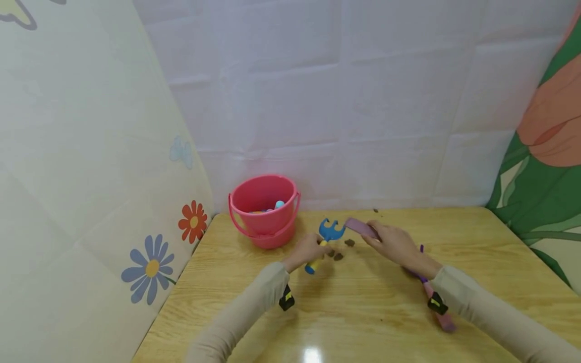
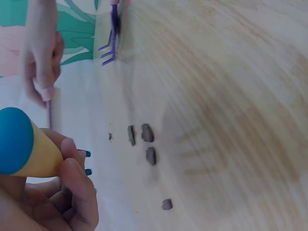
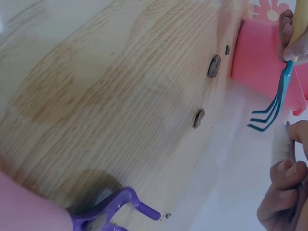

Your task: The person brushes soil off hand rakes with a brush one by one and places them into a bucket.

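Observation:
My left hand [image 1: 308, 249] grips the yellow handle of a small hand rake [image 1: 331, 230] with blue tines, raised above the table. In the right wrist view the rake's curved tines [image 3: 272, 108] hang free. My right hand [image 1: 395, 243] holds a flat mauve brush [image 1: 360, 227], its end close to the blue tines. Pale bristles [image 3: 281, 144] seem to show on it in the right wrist view; whether it touches the rake I cannot tell. Several brown clumps of dirt [image 2: 147, 133] lie on the table below the hands.
A pink bucket [image 1: 272, 229] with its handle down stands at the back left, with colourful things inside. A second rake [image 1: 438, 307], purple with a pink handle, lies under my right forearm. Behind the wooden table [image 1: 354, 322] hangs a white cloth [image 1: 386, 126].

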